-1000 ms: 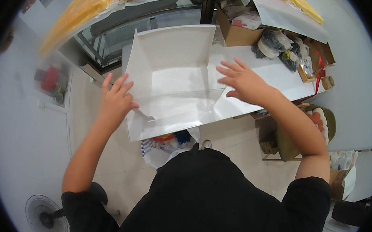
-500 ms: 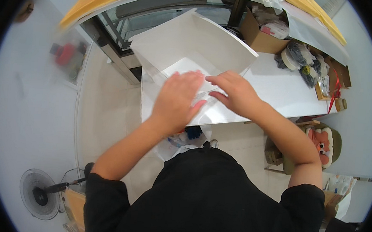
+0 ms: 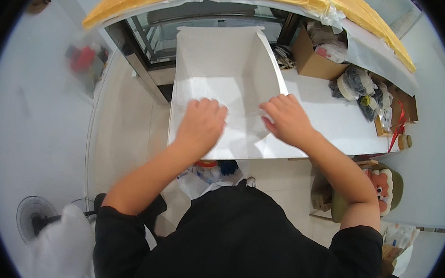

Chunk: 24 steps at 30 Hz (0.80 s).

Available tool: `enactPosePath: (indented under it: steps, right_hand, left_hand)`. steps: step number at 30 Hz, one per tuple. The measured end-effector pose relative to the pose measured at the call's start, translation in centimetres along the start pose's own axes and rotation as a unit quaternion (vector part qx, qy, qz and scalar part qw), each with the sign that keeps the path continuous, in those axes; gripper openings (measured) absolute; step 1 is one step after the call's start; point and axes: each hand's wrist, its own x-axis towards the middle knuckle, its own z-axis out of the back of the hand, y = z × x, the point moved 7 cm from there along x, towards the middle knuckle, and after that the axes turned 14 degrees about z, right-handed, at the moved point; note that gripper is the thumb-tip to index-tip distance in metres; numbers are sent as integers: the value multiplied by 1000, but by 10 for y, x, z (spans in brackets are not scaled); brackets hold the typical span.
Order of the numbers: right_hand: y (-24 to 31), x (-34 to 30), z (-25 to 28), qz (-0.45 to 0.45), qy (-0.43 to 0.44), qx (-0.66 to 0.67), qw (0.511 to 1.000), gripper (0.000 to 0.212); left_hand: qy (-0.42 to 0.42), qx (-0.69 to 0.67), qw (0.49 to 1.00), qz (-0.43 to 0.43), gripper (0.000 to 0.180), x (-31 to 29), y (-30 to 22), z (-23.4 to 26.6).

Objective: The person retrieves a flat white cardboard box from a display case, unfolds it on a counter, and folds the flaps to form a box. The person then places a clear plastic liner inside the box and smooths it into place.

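A white cardboard box (image 3: pixel 215 53) stands on the white table (image 3: pixel 332 123), its inside facing up and its back and right walls upright. My left hand (image 3: pixel 200 124) is at the box's near left side, knuckles up and fingers curled; what lies under the fingers is hidden. By the near end of the right wall is my right hand (image 3: pixel 287 120), its thumb and forefinger apart with a gap between them. Pale, shiny material shows between the two hands at the box's near side, and its edges are hard to make out.
Behind the box is a dark-framed glass panel (image 3: pixel 159 41). An open brown carton (image 3: pixel 315 60) and several bagged items (image 3: pixel 357 86) line the table's far right. A plastic bag (image 3: pixel 199 181) sits below the front edge. A fan (image 3: pixel 33 219) and a blurred white shape (image 3: pixel 65 247) are at lower left.
The box has turned and now sits squarer to the table. My hands have moved apart, the left one down and left, the right one slightly right. A blurred white shape has appeared at lower left.
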Motion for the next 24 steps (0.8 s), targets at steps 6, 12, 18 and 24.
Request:
enactPosePath:
  steps: [6,12,18,24]
  right_hand:
    - [13,24,-15,44,-1,35,998,36]
    - [-10,26,-35,-32,129,66,989,43]
    - [-10,24,-37,-43,162,79,983,52]
    - [-12,25,-43,-52,194,98,975,61]
  left_hand:
    - [14,-44,998,-46,35,13,1,-24]
    - [87,-42,995,-20,42,28,11,-34]
    - [137,-21,990,-10,44,27,13,-43]
    - [-32,-45,993,-106,47,36,1,-20]
